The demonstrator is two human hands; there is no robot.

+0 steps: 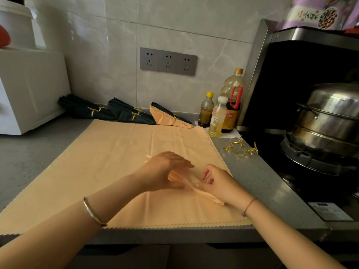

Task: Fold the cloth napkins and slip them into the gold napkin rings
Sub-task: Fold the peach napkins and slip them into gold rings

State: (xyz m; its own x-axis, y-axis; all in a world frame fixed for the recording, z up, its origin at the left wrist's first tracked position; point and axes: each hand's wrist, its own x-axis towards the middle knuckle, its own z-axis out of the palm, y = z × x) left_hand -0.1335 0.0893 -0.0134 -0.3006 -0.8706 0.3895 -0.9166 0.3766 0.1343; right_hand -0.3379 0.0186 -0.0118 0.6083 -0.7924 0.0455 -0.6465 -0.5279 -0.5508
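While your right hand (215, 183) pinches the folded peach napkin (211, 199) lying near-right on the spread cloth (116, 152), your left hand (165, 167) rests flat-fingered on it. It's likely soft and limp, so grip the gathered end.

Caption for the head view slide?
Folding: left hand presses, right hand pinches pleated peach napkin; gold rings beside, finished napkins behind.

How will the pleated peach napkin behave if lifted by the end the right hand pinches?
Likely floppy: the pleated napkin looks thin and lies limp where the right hand pinches it. Unheld pleats would probably fan open, since they already widen toward the left hand.
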